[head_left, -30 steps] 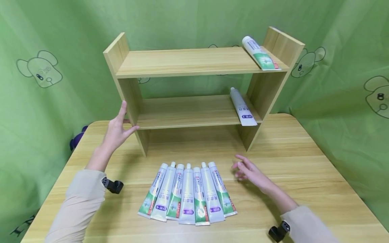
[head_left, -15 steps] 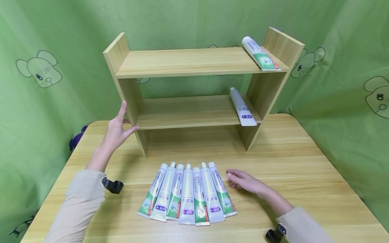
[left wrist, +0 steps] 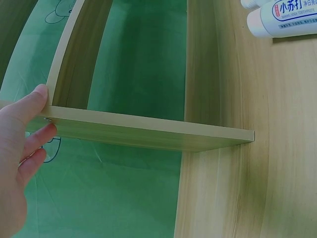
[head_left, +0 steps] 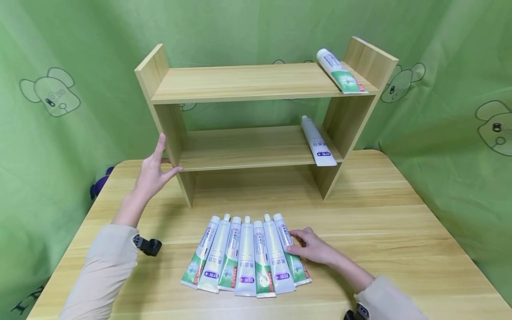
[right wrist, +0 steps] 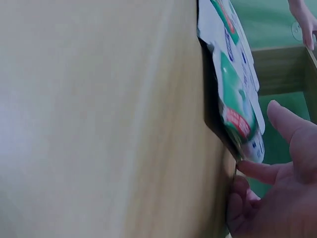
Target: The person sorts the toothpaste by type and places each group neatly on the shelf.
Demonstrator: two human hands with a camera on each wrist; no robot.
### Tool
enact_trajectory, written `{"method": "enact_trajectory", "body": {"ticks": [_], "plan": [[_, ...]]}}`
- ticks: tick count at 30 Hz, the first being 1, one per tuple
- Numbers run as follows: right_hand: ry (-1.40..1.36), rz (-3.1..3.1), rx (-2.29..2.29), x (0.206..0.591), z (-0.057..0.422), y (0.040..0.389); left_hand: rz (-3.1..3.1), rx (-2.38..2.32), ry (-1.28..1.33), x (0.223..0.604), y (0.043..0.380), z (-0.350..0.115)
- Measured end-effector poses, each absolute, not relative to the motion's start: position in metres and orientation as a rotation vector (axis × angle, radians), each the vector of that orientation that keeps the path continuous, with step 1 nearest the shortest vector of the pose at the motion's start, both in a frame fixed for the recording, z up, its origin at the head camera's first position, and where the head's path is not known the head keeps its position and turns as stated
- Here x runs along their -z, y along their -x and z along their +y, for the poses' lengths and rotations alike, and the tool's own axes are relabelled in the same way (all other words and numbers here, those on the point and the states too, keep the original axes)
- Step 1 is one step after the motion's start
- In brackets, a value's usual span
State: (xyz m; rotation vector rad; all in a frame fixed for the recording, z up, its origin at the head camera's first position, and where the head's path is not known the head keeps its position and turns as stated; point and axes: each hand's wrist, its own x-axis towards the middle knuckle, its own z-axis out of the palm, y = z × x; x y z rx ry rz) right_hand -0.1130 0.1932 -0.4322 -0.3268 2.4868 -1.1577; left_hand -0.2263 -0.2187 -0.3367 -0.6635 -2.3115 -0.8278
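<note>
My left hand [head_left: 150, 175] holds the left side panel of a light wooden shelf [head_left: 244, 82], thumb at the front edge by the middle board, other fingers on the outer face. On the table, several toothpaste tubes [head_left: 246, 258] lie fanned side by side, caps toward the shelf. At the row's right end, my right hand [head_left: 314, 249] reaches the green-and-white toothpaste tube [head_left: 297, 264]. Its index fingertip is at the tube's right edge. In the right wrist view the thumb [right wrist: 282, 116] stands spread away above the tube.
A green-and-white tube [head_left: 340, 73] lies at the right of the top board. A pale tube with a purple label [head_left: 318, 143] lies at the right of the middle board. A green curtain [head_left: 248, 31] hangs behind the wooden table [head_left: 384, 213].
My right hand has moved left and down from beside the shelf's right foot to the rightmost tube, its thumb and index finger spreading. The left hand stays on the shelf.
</note>
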Motion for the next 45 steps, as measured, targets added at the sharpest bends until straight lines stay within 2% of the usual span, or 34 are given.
{"method": "enact_trajectory", "body": {"ticks": [20, 30, 37, 45], "plan": [[0.212, 2.657, 1.189, 0.438, 0.184, 0.108, -2.307, 0.830, 0.667, 0.337, 0.226, -0.219], [0.193, 2.561, 1.428, 0.428, 0.190, 0.113, -2.311, 0.833, 0.662, 0.336, 0.226, -0.218], [0.348, 2.401, 1.695, 0.409, 0.197, 0.117, -2.310, 0.843, 0.660, 0.335, 0.226, -0.218], [0.389, 2.210, 2.016, 0.393, 0.201, 0.119, -2.319, 0.838, 0.664, 0.336, 0.226, -0.218]]}}
